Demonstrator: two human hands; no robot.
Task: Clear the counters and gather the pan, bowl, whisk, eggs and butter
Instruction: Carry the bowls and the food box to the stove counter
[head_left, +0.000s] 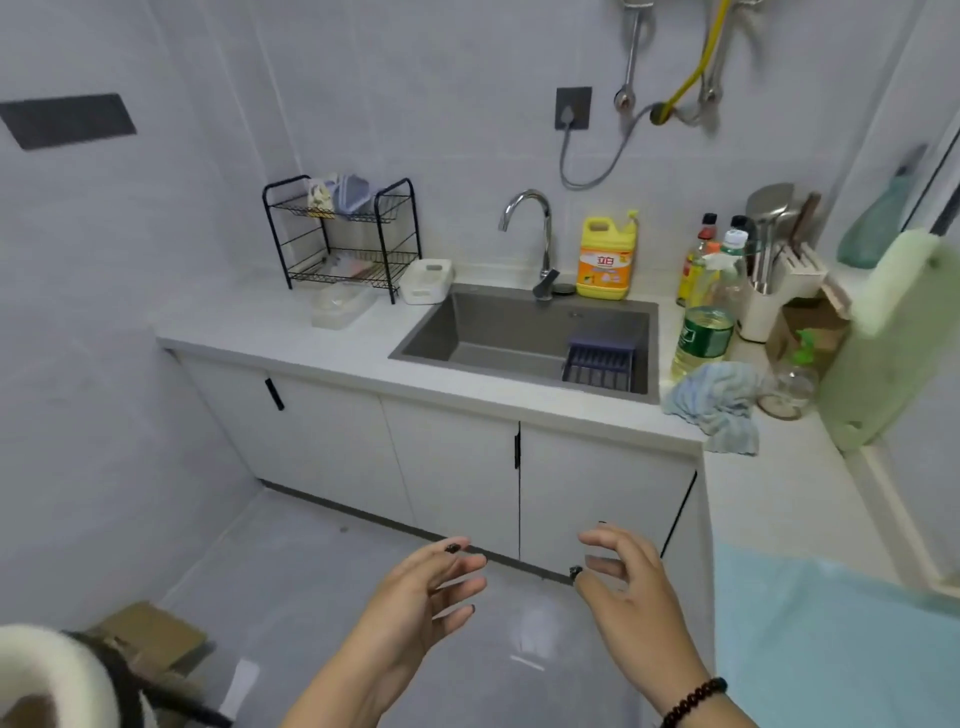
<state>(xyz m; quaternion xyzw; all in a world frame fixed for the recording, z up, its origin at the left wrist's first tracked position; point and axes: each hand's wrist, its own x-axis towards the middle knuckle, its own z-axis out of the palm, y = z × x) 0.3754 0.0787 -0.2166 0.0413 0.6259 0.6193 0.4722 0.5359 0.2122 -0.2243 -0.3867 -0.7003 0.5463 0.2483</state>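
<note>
Currently, left hand (415, 587) and right hand (631, 582) hover at lower centre, fingers spread wide, holding nothing. Counter (311, 332) spans mid-frame around the sink (498, 332); cloth (719, 400) lies right of it.

Head view, looking down toward sink (524, 338), mid-distance.

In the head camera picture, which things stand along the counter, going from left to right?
Black wire rack → white box → faucet → yellow soap jug → oil bottle with a green label → white knife holder → green cutting board.
</note>
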